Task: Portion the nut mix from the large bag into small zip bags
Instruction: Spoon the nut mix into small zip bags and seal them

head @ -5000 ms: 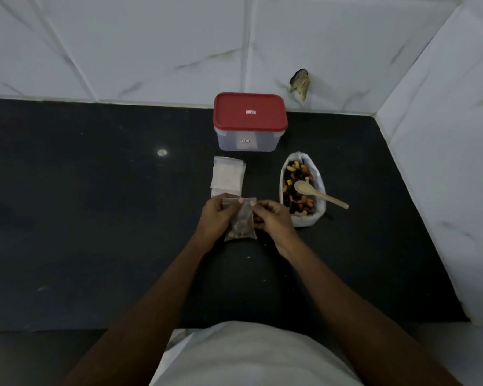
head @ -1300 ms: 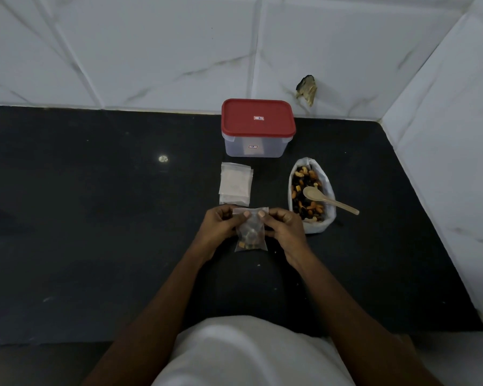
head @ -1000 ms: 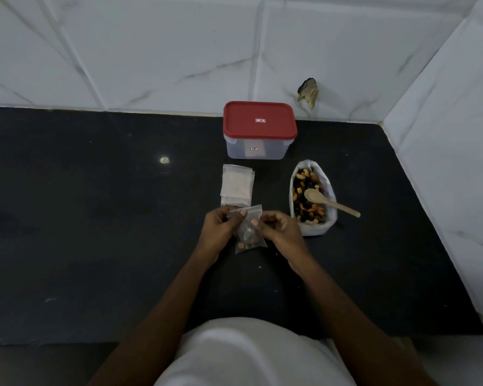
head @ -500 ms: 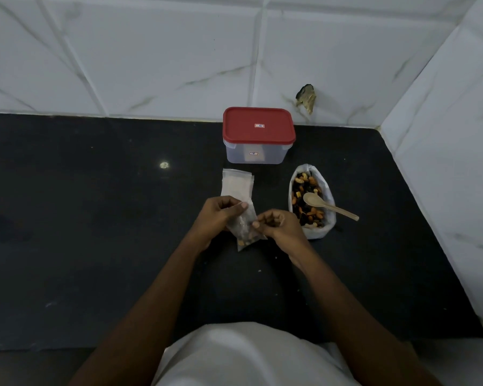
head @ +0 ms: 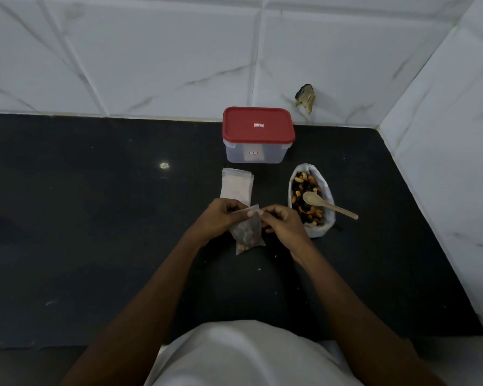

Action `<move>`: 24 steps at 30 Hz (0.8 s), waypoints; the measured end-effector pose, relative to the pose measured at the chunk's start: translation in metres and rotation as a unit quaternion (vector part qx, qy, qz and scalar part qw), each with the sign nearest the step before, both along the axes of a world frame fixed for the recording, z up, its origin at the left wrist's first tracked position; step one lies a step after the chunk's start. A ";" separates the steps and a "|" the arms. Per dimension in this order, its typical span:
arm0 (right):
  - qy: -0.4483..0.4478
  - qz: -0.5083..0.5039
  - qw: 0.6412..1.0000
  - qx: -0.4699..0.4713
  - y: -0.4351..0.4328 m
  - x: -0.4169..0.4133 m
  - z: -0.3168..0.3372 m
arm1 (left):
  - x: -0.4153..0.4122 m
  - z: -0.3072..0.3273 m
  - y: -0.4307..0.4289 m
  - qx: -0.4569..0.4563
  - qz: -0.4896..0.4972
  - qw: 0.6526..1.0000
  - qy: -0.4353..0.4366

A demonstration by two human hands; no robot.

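Nuts (head: 246, 240) sit in the bottom of the small zip bag (head: 248, 225), which hangs just left of the large bag (head: 318, 231) with its long axis running down and a little toward the person. I cannot tell whether its lower corner touches the table (head: 95, 218). Both hands work its mouth: the left hand (head: 221, 218) has its fingers (head: 250, 213) clamped on the thin clear top strip, and the right hand (head: 283, 224) pinches the same strip beside them, fingertips almost meeting. The strip lies crosswise between the two pinches, so I judge the next press runs along it to seal. The right hand is nearer the large bag, a soft white sack with its mouth spread open on the nut mix (head: 304, 188), tan and dark pieces, with a pale wooden spoon (head: 329, 206) resting across it. Left of the large bag, beyond the hands, lies a flat stack of empty zip bags (head: 236, 186). Behind it stands a red-lidded plastic box (head: 258, 128).
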State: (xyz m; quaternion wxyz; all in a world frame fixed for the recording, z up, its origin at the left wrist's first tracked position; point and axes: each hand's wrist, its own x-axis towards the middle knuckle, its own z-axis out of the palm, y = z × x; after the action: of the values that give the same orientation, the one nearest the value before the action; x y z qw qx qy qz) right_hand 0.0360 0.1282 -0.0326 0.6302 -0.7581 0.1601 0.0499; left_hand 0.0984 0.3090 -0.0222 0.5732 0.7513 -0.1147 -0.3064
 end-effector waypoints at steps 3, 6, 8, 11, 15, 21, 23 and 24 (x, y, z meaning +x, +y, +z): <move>0.005 -0.006 1.000 -0.007 -0.001 0.000 -0.001 | 0.002 -0.002 0.002 0.002 0.006 1.000 -0.005; -0.002 -0.001 1.000 -0.012 0.000 0.001 0.000 | 0.002 -0.001 0.001 0.006 0.007 1.000 -0.023; -0.009 0.007 1.000 -0.020 0.000 0.002 0.001 | 0.002 0.000 0.000 0.011 0.001 1.000 -0.028; -0.013 0.026 0.999 -0.038 -0.002 0.005 0.002 | 0.002 -0.001 -0.002 0.019 0.004 1.000 -0.020; -0.013 0.030 0.998 -0.061 -0.004 0.006 0.002 | 0.002 -0.003 -0.005 0.029 0.005 0.999 -0.033; -0.034 0.027 0.997 -0.060 -0.004 0.002 0.001 | 0.000 -0.004 -0.003 0.035 0.006 0.998 -0.053; -0.044 0.027 0.997 -0.056 -0.004 0.001 0.000 | 0.001 -0.003 -0.003 0.045 0.010 0.996 -0.070; -0.046 0.030 0.997 -0.054 -0.005 0.000 0.001 | 0.001 -0.002 -0.004 0.053 0.010 0.995 -0.081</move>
State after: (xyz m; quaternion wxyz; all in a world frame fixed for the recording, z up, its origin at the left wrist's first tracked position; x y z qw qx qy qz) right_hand 0.0360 0.1234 -0.0316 0.5935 -0.7968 0.1107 0.0250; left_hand 0.0998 0.3053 -0.0247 0.5246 0.8040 -0.1363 -0.2447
